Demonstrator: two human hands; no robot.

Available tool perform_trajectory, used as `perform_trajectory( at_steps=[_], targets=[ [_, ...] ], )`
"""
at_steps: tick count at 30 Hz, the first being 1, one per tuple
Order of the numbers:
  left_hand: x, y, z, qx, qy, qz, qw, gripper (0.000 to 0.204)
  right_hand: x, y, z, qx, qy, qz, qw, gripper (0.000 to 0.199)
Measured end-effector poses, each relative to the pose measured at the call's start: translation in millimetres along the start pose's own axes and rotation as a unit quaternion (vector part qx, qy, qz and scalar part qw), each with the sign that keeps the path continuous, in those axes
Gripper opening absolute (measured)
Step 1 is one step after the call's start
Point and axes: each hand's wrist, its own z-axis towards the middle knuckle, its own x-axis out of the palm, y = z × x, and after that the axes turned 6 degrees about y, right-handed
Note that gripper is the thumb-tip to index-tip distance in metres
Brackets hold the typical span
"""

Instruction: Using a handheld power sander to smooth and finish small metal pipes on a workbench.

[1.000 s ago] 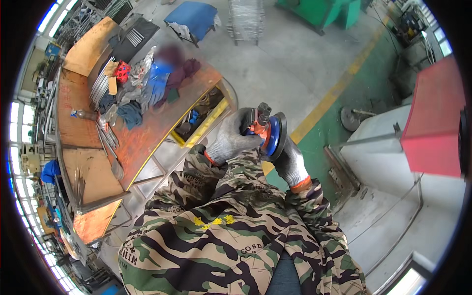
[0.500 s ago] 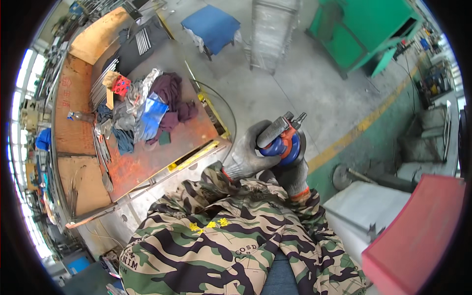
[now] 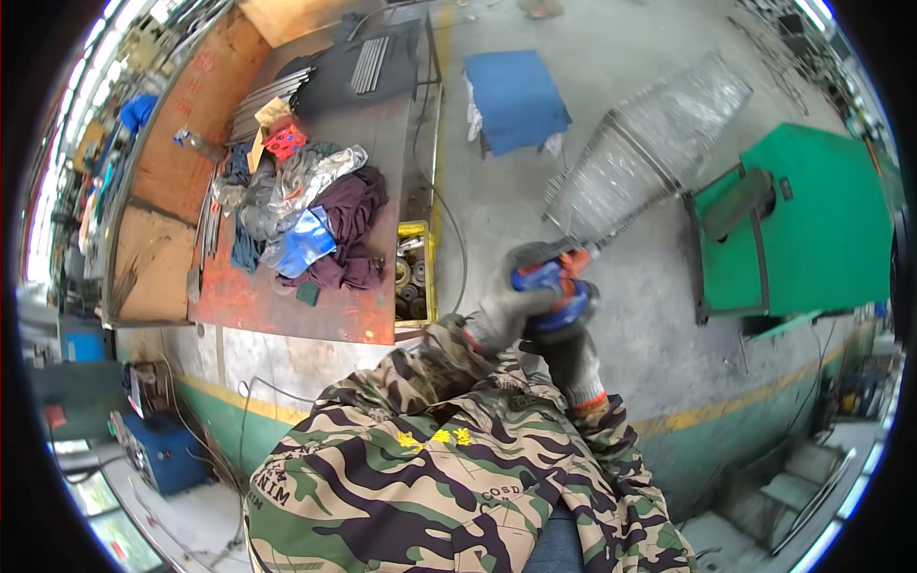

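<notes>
Both my hands wear grey work gloves and are together in front of my body. Between them is a blue, round-bodied air sander [image 3: 573,307] with an orange-red lever and a metal air fitting at its far end. My left hand [image 3: 503,315] is closed around the left side of the sander, thumb across its blue body. My right hand [image 3: 565,355] grips it from below and the right, its fingers mostly hidden behind the tool. Motion smears the sander and the gloves. Camouflage sleeves cover both forearms.
To the left, a rust-red workbench [image 3: 353,320] bears a heap of rags [image 3: 349,215] and metal rods [image 3: 371,64]. A yellow bin [image 3: 429,286] of parts adjoins it. Beyond are a blue-covered stool [image 3: 521,100], a plastic-wrapped rack [image 3: 650,143] and a green cabinet [image 3: 821,229]. A hose lies on the floor.
My view has swung right, and the red-covered object and white box at lower right have left the picture. Both hands still hold the sander, now blurred by motion.
</notes>
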Motion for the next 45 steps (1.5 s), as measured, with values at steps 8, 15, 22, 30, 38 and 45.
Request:
perform_trajectory(
  at_steps=[8, 15, 22, 30, 38, 45],
  targets=[
    [-136.5, -35.2, 107.5, -0.003, -0.104, -0.374, 0.922, 0.038, -55.0, -19.9, 166.1, 0.212, -0.039, 0.381, 0.899, 0.039],
    [-265.1, -44.8, 183.2, 0.080, -0.197, -0.326, 0.921, 0.026, -118.1, -39.2, 357.4, 0.224, -0.043, 0.293, 0.928, 0.033],
    [-309.9, -142.1, 232.6, 0.143, -0.332, -0.253, 0.897, 0.046, -139.6, 11.5, 566.8, 0.199, 0.022, 0.165, 0.966, 0.032],
    [-327.8, -190.2, 261.0, 0.173, -0.495, -0.143, 0.840, 0.067, -90.2, 102.1, 877.2, -0.160, 0.173, -0.293, 0.926, 0.025],
    [-352.0, -192.6, 356.7, 0.196, -0.640, -0.142, 0.730, 0.070, 26.0, 132.4, 1198.3, -0.393, 0.198, -0.501, 0.745, 0.032],
    [-363.5, -218.1, 457.1, 0.163, -0.718, -0.218, 0.641, 0.069, 79.6, 113.1, 1331.4, -0.383, 0.431, -0.621, 0.531, 0.027]
  ],
)
